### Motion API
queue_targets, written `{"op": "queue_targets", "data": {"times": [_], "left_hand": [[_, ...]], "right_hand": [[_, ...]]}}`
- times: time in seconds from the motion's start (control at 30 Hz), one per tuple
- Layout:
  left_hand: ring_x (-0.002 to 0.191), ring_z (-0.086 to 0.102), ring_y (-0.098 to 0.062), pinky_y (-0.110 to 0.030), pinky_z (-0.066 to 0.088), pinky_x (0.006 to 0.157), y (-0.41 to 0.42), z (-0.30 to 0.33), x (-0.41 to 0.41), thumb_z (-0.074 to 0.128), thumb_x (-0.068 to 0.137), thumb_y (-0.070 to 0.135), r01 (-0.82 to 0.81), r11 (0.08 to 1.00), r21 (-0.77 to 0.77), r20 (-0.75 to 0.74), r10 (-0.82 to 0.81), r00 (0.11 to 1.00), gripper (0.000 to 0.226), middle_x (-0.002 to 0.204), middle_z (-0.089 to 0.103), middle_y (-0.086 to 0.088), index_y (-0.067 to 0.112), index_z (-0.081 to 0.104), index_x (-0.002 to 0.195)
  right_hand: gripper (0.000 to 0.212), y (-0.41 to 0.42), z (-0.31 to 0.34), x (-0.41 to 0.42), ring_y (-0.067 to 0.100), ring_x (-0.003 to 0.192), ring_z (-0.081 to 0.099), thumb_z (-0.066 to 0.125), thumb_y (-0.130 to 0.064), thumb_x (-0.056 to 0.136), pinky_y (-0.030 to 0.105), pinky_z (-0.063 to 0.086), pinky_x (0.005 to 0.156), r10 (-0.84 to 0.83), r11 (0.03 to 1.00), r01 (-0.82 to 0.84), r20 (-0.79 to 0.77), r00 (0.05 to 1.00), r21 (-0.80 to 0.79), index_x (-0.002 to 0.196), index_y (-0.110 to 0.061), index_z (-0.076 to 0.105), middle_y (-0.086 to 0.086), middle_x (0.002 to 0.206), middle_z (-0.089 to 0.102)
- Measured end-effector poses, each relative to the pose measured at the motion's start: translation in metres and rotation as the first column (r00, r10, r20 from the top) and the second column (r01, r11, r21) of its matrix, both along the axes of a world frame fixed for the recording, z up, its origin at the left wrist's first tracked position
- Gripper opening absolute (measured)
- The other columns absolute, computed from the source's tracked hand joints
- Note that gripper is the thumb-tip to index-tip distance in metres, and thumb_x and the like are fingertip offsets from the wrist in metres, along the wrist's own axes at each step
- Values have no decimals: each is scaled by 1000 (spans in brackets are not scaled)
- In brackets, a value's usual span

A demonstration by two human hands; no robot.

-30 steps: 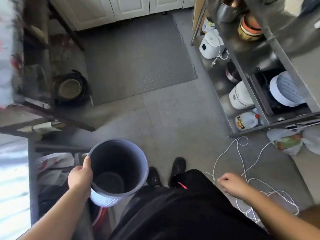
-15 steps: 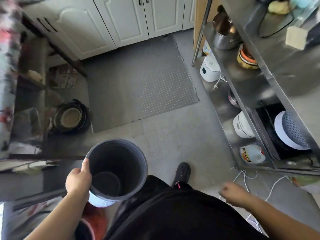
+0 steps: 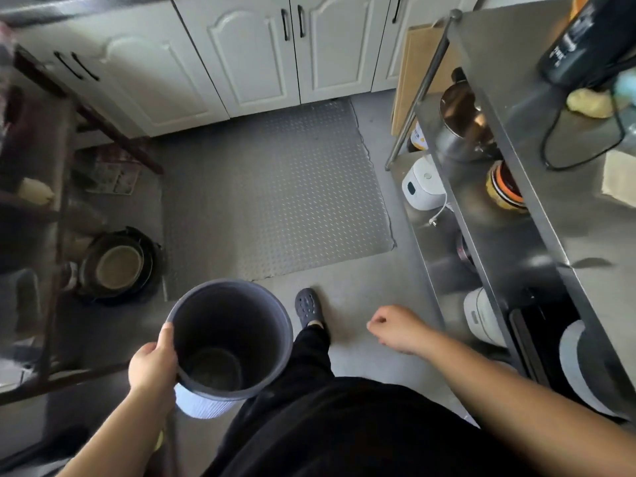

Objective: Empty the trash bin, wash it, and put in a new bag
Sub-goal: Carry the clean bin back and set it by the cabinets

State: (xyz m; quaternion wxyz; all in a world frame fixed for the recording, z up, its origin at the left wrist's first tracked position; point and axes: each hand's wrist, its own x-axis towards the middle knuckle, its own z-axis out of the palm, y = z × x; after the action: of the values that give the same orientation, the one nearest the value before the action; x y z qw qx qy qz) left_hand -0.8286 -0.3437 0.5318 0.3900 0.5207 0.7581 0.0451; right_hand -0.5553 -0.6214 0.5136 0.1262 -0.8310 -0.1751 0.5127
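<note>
one of our hands, the left hand [image 3: 151,364], is holding the trash bin [image 3: 230,339] in the lower left of the frame. the thumb is hooked over the near left part of the rim and the rest of the hand wraps the outside wall. the bin stands almost upright, with its open mouth facing up at us and its long axis running up and down, tipped a little so the mouth leans toward the top of the frame. we can see all the way to the bottom. no bag is inside and no trash shows, though the bottom looks a bit dirty.

our right hand [image 3: 395,328] is in the lower middle right of the frame, well apart from the bin. it holds nothing, and its fingers are curled in loosely.

the bin is off the floor and close beside our black trousers [image 3: 309,407]. one dark shoe [image 3: 308,306] is stepping forward near the grey floor mat [image 3: 272,197].

we think the emptying is done and the washing comes next. no sink shows here. the white cupboards [image 3: 254,49] are at the top of the frame and a metal shelf rack [image 3: 499,215] runs down the right side. the left hand is the one already on the bin, so the right hand is free to turn a tap.
</note>
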Motion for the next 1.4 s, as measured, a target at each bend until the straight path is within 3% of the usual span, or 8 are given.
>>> {"op": "queue_targets", "data": {"times": [0.13, 0.27, 0.43, 0.63, 0.83, 1.07, 1.27, 1.4], "left_hand": [[55, 51, -29, -31, 40, 49, 60, 0, 59, 51, 92, 53, -97, 990, -100, 19, 99, 995, 61, 72, 58, -17, -7, 64, 90], [59, 53, -29, -35, 48, 59, 121, 3, 126, 58, 87, 52, -181, 968, -173, 97, 199, 975, 56, 75, 58, -15, -2, 66, 98], [62, 55, -29, -36, 47, 57, 179, 7, 209, 56, 82, 58, -38, 988, -147, 104, 53, 993, 67, 75, 58, -17, -7, 65, 95], [75, 65, -38, -45, 54, 71, 225, 1, 302, 51, 83, 62, 111, 990, -82, -5, -112, 994, 61, 83, 69, -18, 3, 67, 82], [82, 69, -43, -59, 57, 83, 262, -25, 382, 58, 67, 69, -50, 993, -107, -1, 50, 999, 66, 88, 70, -21, 5, 67, 81], [67, 69, -32, -38, 57, 61, 308, -26, 512, 68, 70, 56, -290, 952, -99, 117, 300, 947, 50, 79, 72, -11, 8, 69, 84], [58, 61, -24, -36, 52, 63, 349, -89, 635, 72, 63, 51, -243, 953, -182, 203, 278, 939, 34, 64, 66, -2, 19, 68, 72], [42, 56, -17, -28, 48, 48, 364, -178, 712, 73, 58, 55, -213, 941, -264, 211, 272, 939, 38, 53, 63, 1, 18, 72, 67]], "right_hand": [[22, -6, -13, 35, 15, 63, 43, 53, -24, 88, 31, 27, 58, 41, 987, -42, -11, 999, -152, 67, -20, 49, 6, 67, 46], [34, -26, -10, 75, 18, 74, 49, 54, -27, 92, 33, 32, 63, -5, 939, 0, -13, 1000, -344, 61, -19, 44, 6, 76, 52], [21, -26, 0, 127, 19, 75, 53, 52, -23, 97, 23, 43, 63, -160, 889, 150, 14, 987, -433, 77, -19, 55, 5, 85, 59], [14, 31, -14, 229, 22, 51, 55, 55, -9, 88, 25, 37, 51, -178, 914, 182, 43, 983, -362, 74, -7, 55, 12, 67, 55], [21, 115, -47, 374, 21, 64, 54, 55, -22, 88, 26, 35, 59, -138, 949, 129, -9, 990, -288, 69, -13, 51, 10, 70, 51], [32, 255, -55, 548, 22, 66, 49, 49, -24, 93, 32, 33, 61, 48, 984, -50, -14, 999, -173, 63, -17, 43, 5, 66, 48], [28, 348, -113, 623, 25, 67, 55, 50, -26, 89, 33, 38, 64, -203, 979, 204, -68, 977, -2, 84, -2, 64, 23, 85, 70], [23, 372, -195, 622, 26, 64, 55, 49, -23, 87, 32, 37, 60, -198, 980, 196, -110, 974, -29, 74, -7, 59, 15, 69, 60]]}}
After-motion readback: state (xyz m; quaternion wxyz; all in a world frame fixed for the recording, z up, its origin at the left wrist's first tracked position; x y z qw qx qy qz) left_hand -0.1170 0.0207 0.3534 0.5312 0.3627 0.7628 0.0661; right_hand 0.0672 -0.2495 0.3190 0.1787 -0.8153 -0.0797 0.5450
